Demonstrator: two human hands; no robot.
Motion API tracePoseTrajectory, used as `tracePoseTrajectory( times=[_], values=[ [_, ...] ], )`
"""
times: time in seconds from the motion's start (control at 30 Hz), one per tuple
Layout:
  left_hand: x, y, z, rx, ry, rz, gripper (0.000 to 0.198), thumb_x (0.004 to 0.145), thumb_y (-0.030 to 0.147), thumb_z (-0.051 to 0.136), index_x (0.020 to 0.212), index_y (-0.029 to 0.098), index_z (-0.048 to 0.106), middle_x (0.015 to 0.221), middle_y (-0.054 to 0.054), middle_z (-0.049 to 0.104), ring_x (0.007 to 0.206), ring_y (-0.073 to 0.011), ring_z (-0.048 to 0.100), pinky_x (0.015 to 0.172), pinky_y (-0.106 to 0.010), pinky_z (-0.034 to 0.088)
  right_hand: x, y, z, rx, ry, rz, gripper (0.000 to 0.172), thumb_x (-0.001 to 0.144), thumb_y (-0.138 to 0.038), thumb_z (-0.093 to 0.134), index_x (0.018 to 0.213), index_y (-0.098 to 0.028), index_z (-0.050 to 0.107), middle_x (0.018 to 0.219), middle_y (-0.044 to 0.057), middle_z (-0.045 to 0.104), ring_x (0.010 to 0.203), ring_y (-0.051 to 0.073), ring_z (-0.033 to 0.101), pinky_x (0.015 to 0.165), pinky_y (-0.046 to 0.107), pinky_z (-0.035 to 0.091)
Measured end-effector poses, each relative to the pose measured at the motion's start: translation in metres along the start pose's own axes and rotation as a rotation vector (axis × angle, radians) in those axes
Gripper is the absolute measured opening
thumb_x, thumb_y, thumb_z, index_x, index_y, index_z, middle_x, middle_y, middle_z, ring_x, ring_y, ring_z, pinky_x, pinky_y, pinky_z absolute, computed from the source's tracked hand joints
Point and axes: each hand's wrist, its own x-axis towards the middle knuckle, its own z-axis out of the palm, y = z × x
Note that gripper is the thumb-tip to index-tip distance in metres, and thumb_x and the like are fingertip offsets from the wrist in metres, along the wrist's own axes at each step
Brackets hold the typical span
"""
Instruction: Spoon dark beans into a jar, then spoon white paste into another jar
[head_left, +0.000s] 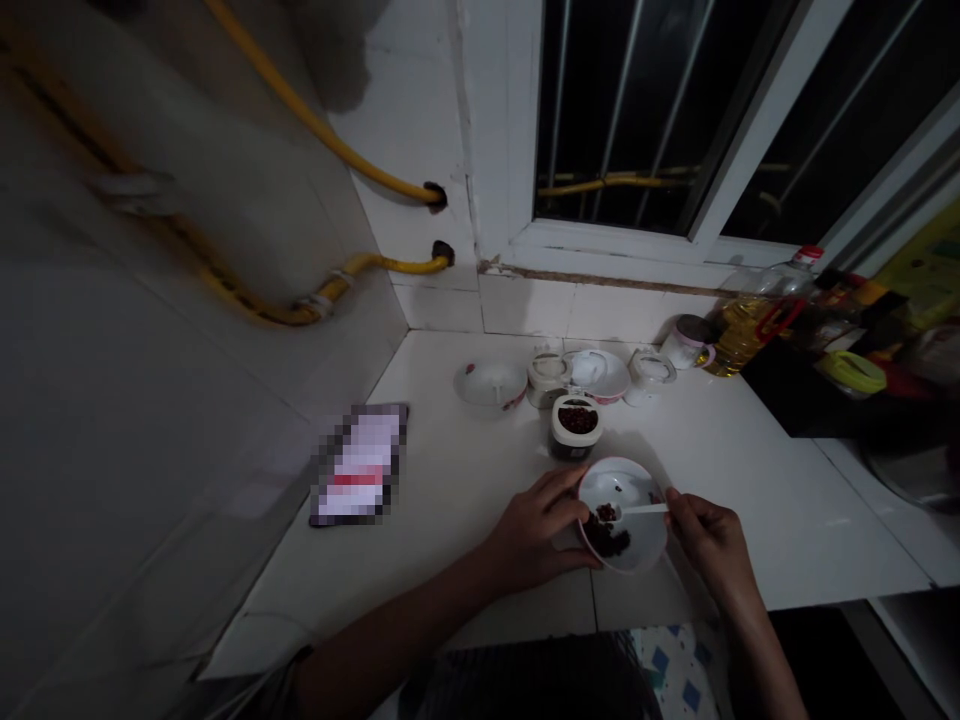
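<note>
My left hand (pixel 541 532) grips the left rim of a white bowl (pixel 641 545), which is tilted toward me above the counter's front part. Dark reddish-brown grains (pixel 609 540), perhaps peppercorns, lie in a clump on the bowl's left side. My right hand (pixel 709 540) pinches the handle of a small white spoon (pixel 641 509), whose head sits in the bowl among the grains. Just behind the bowl stands an open seasoning jar (pixel 576 425) with a white rim, filled with similar dark grains.
Behind stand two white bowls (pixel 491 385) (pixel 611 375), two lidded jars (pixel 550 380) (pixel 649 375) and a pink-handled mug (pixel 688 345). An oil bottle (pixel 739 325) is at the right. A phone (pixel 360 465) lies left on the white counter (pixel 450 450). Yellow pipes (pixel 337 290) run along the wall.
</note>
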Motion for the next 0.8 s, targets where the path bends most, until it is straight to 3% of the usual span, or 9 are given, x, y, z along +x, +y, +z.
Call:
tracePoseTrajectory(
  times=[0.3,0.63,0.8],
  values=[
    [0.0012,0.0023,-0.0016,0.015,0.006,0.000,0.038,0.078,0.051,0.072,0.091,0.017,0.061,0.130,-0.019,0.057,0.120,-0.0271,0.056,0.093,-0.038,0.053,0.0007,0.0013,0.0005,0.052,0.011,0.029,0.058,0.070,-0.069,0.062,0.047,-0.018,0.047,0.045,-0.004,0.034,0.045,0.008,0.026,0.038,0.022,0.021],
    [0.0005,0.0004,-0.0002,-0.002,0.015,0.003,0.038,0.078,0.050,0.072,0.093,0.017,0.062,0.131,-0.019,0.056,0.121,-0.0272,0.056,0.092,-0.038,0.053,-0.0019,0.0007,0.0065,0.259,0.034,0.235,0.053,0.061,-0.066,0.072,0.051,-0.018,0.051,0.042,-0.007,0.032,0.040,0.007,0.024,0.039,0.021,0.019],
    [0.0006,0.0001,-0.0001,-0.011,0.025,0.009,0.039,0.078,0.051,0.072,0.093,0.017,0.061,0.131,-0.019,0.057,0.121,-0.0273,0.056,0.092,-0.038,0.053,-0.0012,-0.0009,0.0058,0.242,0.028,0.224,0.056,0.060,-0.069,0.071,0.051,-0.017,0.052,0.041,-0.007,0.031,0.040,0.006,0.022,0.039,0.021,0.016]
  ],
)
